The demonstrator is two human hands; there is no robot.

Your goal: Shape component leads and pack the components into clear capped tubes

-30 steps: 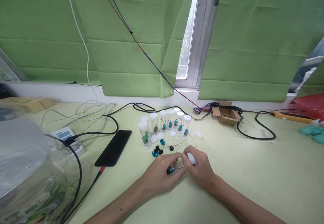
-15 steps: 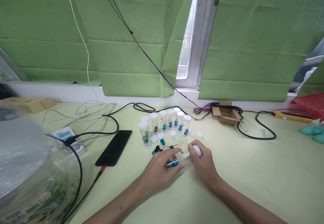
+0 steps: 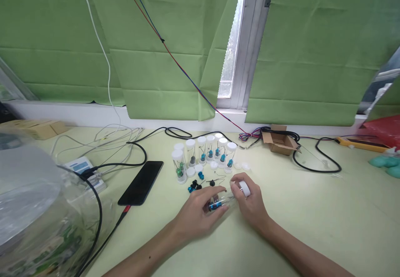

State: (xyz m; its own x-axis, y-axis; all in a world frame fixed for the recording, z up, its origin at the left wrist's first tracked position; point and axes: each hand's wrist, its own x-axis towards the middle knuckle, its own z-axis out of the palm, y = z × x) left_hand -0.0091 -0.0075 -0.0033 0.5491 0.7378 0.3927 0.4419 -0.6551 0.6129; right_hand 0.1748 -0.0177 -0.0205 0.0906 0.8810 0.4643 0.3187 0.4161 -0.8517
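Just below the frame's centre, your left hand (image 3: 196, 212) curls around the clear tube (image 3: 218, 204), slanted over the bench (image 3: 308, 214), while your right hand (image 3: 250, 200) grips its white cap (image 3: 245, 188), probably so both ends stay steady.

We see a dark phone (image 3: 140, 183) joined to a black cable (image 3: 116, 223), green blinds (image 3: 168, 72) flanking a window frame (image 3: 250, 39), and an open cardboard box (image 3: 281, 145) near the sill (image 3: 62, 112).
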